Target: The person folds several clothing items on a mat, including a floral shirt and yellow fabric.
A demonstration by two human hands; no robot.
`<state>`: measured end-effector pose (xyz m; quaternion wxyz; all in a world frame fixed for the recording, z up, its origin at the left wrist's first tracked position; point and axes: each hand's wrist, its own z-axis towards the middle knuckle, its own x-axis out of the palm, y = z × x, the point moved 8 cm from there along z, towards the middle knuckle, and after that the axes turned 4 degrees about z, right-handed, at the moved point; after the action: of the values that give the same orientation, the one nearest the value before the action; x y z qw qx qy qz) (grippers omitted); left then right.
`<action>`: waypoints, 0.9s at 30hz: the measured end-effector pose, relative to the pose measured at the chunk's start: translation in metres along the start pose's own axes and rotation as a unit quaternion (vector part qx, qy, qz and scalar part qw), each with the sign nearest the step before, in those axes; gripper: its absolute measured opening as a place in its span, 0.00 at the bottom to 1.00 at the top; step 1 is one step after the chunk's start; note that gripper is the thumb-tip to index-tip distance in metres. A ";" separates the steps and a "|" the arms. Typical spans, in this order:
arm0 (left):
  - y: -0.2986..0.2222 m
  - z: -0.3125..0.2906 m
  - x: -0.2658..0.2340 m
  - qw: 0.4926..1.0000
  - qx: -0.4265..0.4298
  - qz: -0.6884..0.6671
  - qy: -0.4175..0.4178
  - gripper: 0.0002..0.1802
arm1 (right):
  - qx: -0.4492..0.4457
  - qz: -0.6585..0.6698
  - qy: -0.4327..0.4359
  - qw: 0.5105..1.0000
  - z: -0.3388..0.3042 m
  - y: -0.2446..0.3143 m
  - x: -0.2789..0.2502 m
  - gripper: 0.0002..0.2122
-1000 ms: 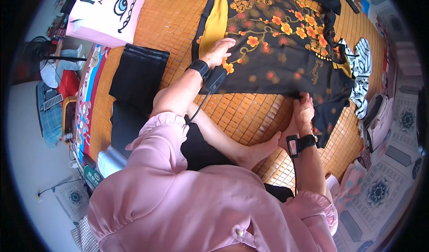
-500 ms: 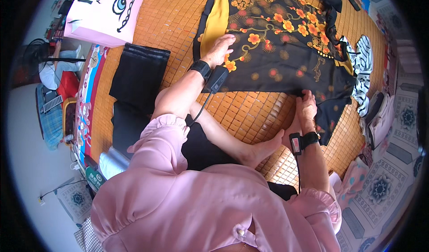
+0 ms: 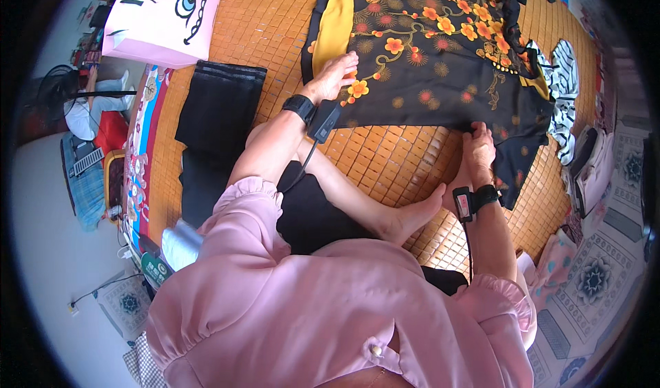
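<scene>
A thin black garment (image 3: 447,79) with orange blossoms and a yellow strip (image 3: 337,17) lies spread on the woven mat in front of me. My left hand (image 3: 333,77) rests on its left part, fingers stretched over the cloth beside the yellow strip. At the lower hem, my right hand (image 3: 479,149) has its fingers bent and closed on the fabric edge. Part of the garment hangs down past the right hand. Both wrists carry dark bands with small boxes and cables.
Folded black clothing (image 3: 218,106) lies to my left, below a pink bag (image 3: 161,24) with a cartoon face. A black-and-white striped cloth (image 3: 564,92) and folded clothes (image 3: 592,171) sit at the right edge. My bare foot (image 3: 416,216) is on the tan mat (image 3: 385,158). Another person sits far left.
The whole view has shifted slightly. My right hand, with the hem beside it, sits a little higher in the picture. My left hand stays on the garment next to the yellow strip.
</scene>
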<state>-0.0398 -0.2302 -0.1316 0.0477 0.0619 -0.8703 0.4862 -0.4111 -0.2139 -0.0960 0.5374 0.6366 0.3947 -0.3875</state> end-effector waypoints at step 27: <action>0.016 -0.057 -0.008 0.991 0.001 0.096 -0.088 0.17 | -0.012 0.034 -0.029 0.999 -0.001 -0.006 -0.005 0.16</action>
<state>-0.0327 -0.1729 -0.1162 -0.0764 0.0203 -0.8723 0.4825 -0.4189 -0.2123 -0.0936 0.5692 0.6314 0.3619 -0.3826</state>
